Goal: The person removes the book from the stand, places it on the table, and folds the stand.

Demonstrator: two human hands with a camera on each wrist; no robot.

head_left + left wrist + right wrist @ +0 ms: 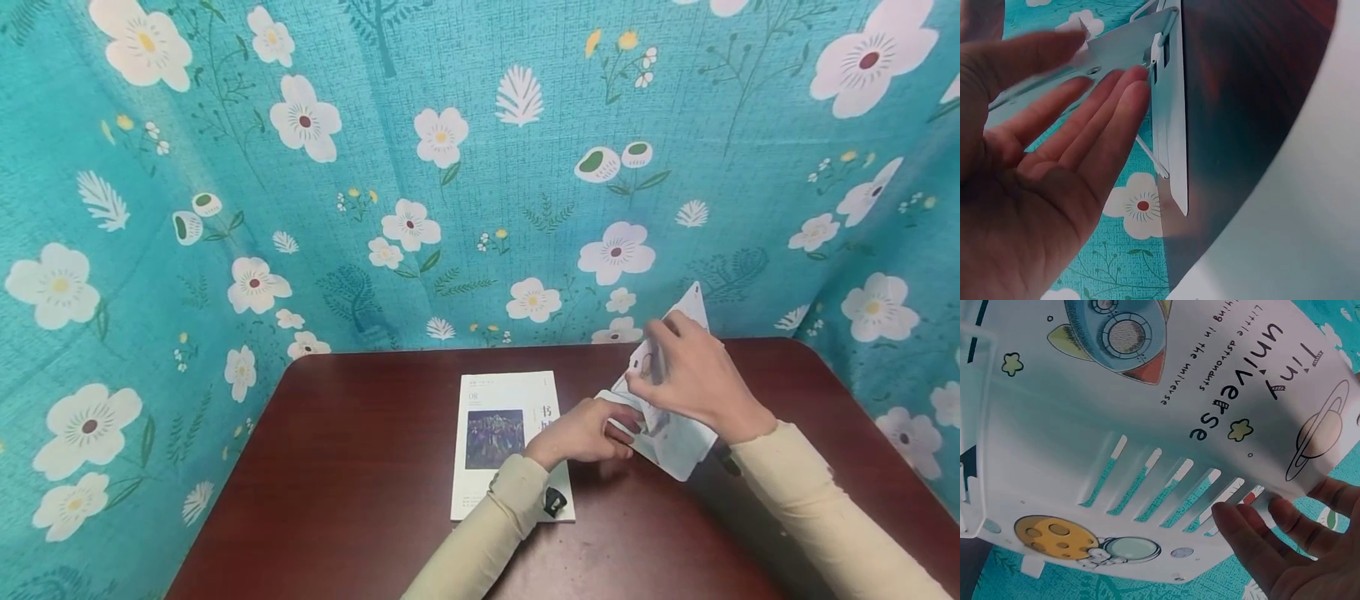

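A white folding book stand [678, 446], printed with planets and the words "Tiny universe", stands partly unfolded at the table's right, its back panel tilted up from the base plate. My right hand [701, 375] grips the raised panel; in the right wrist view, its fingertips [1225, 515] lie by the row of slots near the panel's edge. At the stand's left side is my left hand [581, 433]. The left wrist view shows its fingers nearly straight, thumb apart, close to the hinge and a thin wire leg [1152, 156]. Whether they touch the metal is unclear.
A white paperback book [495, 442] with a dark picture on its cover lies flat left of the stand, partly under my left forearm. Both rest on a dark red-brown table [360, 483]. A teal flowered curtain [480, 192] hangs behind the table and along its sides.
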